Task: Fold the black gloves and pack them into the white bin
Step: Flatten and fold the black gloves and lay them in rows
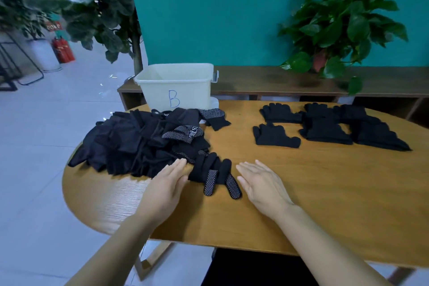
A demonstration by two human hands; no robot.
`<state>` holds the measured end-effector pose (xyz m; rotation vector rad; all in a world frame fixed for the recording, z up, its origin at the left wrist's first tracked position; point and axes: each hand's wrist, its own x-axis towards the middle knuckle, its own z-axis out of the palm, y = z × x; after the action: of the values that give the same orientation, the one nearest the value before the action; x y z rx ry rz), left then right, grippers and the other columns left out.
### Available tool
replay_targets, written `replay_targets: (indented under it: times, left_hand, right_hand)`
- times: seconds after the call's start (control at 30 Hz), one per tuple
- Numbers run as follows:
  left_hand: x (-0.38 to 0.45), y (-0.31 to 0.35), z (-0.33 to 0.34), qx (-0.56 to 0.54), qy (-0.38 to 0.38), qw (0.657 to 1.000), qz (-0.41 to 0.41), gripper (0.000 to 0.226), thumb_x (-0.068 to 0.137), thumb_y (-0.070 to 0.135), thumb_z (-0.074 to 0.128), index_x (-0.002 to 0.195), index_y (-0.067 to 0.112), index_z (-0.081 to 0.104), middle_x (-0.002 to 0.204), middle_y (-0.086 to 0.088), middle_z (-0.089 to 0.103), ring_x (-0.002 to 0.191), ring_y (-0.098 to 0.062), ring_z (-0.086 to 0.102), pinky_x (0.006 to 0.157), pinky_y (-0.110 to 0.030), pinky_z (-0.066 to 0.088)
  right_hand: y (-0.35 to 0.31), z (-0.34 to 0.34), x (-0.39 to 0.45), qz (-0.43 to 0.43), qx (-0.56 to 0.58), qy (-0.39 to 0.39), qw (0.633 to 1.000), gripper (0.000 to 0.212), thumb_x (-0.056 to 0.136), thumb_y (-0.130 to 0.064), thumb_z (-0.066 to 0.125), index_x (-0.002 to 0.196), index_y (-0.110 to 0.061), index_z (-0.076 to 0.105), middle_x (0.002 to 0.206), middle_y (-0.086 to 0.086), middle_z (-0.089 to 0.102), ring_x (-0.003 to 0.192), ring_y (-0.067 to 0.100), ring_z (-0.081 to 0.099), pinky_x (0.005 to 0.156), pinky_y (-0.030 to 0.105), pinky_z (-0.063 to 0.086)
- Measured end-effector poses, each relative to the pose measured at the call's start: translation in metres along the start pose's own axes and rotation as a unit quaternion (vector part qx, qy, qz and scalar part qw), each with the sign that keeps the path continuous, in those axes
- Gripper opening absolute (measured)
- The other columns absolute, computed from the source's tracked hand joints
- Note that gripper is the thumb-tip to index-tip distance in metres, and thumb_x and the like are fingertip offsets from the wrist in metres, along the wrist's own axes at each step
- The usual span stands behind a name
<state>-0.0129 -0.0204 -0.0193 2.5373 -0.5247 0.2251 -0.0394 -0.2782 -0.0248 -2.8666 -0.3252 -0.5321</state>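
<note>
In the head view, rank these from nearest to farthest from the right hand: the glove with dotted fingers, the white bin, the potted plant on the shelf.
From the right hand:
1. Glove with dotted fingers, just to its left.
2. White bin, at the table's far left edge.
3. Potted plant, on the shelf behind, to the right.

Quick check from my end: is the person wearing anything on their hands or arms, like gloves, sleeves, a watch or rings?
Nothing is worn that shows. The left hand and right hand are both bare, with no gloves, and I see no rings. Both wrists are free of any watch or band. The forearms are uncovered all the way to the bottom edge of the picture, so no sleeve is in view.
</note>
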Motion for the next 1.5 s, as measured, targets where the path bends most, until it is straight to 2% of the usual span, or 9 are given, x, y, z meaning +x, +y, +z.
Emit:
replay_targets:
  times: [0.13, 0.23, 0.53, 0.8, 0.93, 1.07, 1.17, 1.3, 1.5]
  left_hand:
    - [0.021, -0.002, 0.018, -0.005, 0.025, 1.0, 0.008, 0.043, 0.102, 0.027, 0.047, 0.142, 0.011, 0.05, 0.142, -0.002, 0.054, 0.134, -0.019, 0.045, 0.112, -0.028, 0.034]
    - [0.038, -0.004, 0.027, 0.016, 0.045, 0.999, -0.01, 0.041, 0.102, 0.028, 0.046, 0.14, 0.012, 0.052, 0.137, -0.002, 0.058, 0.131, -0.02, 0.047, 0.108, -0.034, 0.039]
    - [0.073, -0.006, 0.046, 0.067, 0.074, 0.993, 0.057, 0.028, 0.09, 0.02, 0.06, 0.112, 0.009, 0.072, 0.104, -0.002, 0.071, 0.095, -0.024, 0.066, 0.079, -0.036, 0.056]
    - [0.074, -0.011, 0.052, 0.068, 0.08, 0.992, 0.076, 0.043, 0.093, 0.034, 0.04, 0.114, 0.012, 0.071, 0.106, 0.002, 0.069, 0.097, -0.018, 0.063, 0.082, -0.033, 0.056]
    - [0.076, -0.003, 0.034, 0.005, 0.092, 0.994, 0.06, 0.05, 0.099, 0.037, 0.034, 0.126, 0.008, 0.064, 0.118, -0.004, 0.066, 0.111, -0.023, 0.059, 0.092, -0.039, 0.052]
    - [0.089, 0.019, -0.005, -0.074, 0.128, 0.989, 0.03, 0.042, 0.104, 0.036, 0.038, 0.131, 0.013, 0.061, 0.126, 0.001, 0.061, 0.119, -0.013, 0.051, 0.104, -0.029, 0.04]
    - [0.096, 0.045, -0.039, -0.173, 0.12, 0.977, 0.02, 0.031, 0.104, 0.03, 0.043, 0.113, 0.014, 0.068, 0.101, 0.015, 0.063, 0.096, 0.001, 0.056, 0.092, -0.021, 0.042]
    - [0.1, 0.075, -0.073, -0.339, 0.06, 0.939, -0.02, 0.015, 0.093, 0.032, 0.064, 0.107, 0.029, 0.069, 0.093, 0.025, 0.071, 0.094, 0.009, 0.064, 0.08, -0.006, 0.045]
    - [0.094, 0.11, -0.098, -0.397, 0.014, 0.918, -0.02, 0.017, 0.089, 0.013, 0.069, 0.105, 0.007, 0.072, 0.095, -0.006, 0.076, 0.092, -0.024, 0.073, 0.086, -0.037, 0.057]
  right_hand:
    - [-0.005, -0.005, 0.02, 0.002, -0.007, -0.013, 1.0, 0.032, 0.103, -0.024, 0.043, 0.127, -0.012, 0.061, 0.121, 0.004, 0.067, 0.114, 0.022, 0.06, 0.115, 0.026, 0.022]
    - [-0.007, -0.002, 0.039, 0.031, -0.019, -0.023, 0.999, 0.034, 0.104, -0.03, 0.037, 0.124, -0.015, 0.061, 0.118, 0.002, 0.066, 0.112, 0.021, 0.057, 0.106, 0.027, 0.03]
    - [-0.024, 0.02, 0.09, 0.075, 0.034, -0.121, 0.989, 0.037, 0.1, -0.035, 0.05, 0.131, -0.017, 0.055, 0.122, 0.0, 0.05, 0.115, 0.018, 0.042, 0.1, 0.031, 0.035]
    - [-0.028, 0.028, 0.104, 0.088, 0.055, -0.139, 0.985, 0.013, 0.096, -0.026, 0.055, 0.106, -0.022, 0.061, 0.11, -0.006, 0.054, 0.113, 0.016, 0.043, 0.098, 0.031, 0.03]
    - [-0.027, 0.015, 0.103, 0.121, 0.149, -0.105, 0.976, 0.009, 0.094, -0.024, 0.057, 0.102, -0.028, 0.061, 0.098, -0.009, 0.056, 0.104, 0.015, 0.045, 0.09, 0.028, 0.031]
    - [-0.027, -0.016, 0.109, 0.128, 0.237, -0.041, 0.962, 0.022, 0.088, -0.022, 0.066, 0.08, -0.039, 0.055, 0.09, -0.013, 0.059, 0.101, 0.017, 0.052, 0.09, 0.032, 0.04]
    - [-0.031, -0.053, 0.114, 0.111, 0.266, 0.001, 0.957, 0.024, 0.084, -0.017, 0.07, 0.077, -0.036, 0.056, 0.079, -0.019, 0.061, 0.088, 0.007, 0.058, 0.096, 0.036, 0.041]
    - [-0.031, -0.096, 0.116, 0.119, 0.32, 0.032, 0.939, 0.019, 0.084, -0.016, 0.071, 0.078, -0.03, 0.061, 0.08, -0.011, 0.069, 0.082, 0.012, 0.064, 0.086, 0.04, 0.051]
    - [-0.032, -0.153, 0.106, 0.131, 0.426, 0.074, 0.892, 0.014, 0.084, -0.013, 0.074, 0.092, -0.019, 0.064, 0.084, 0.001, 0.071, 0.076, 0.017, 0.066, 0.071, 0.033, 0.054]
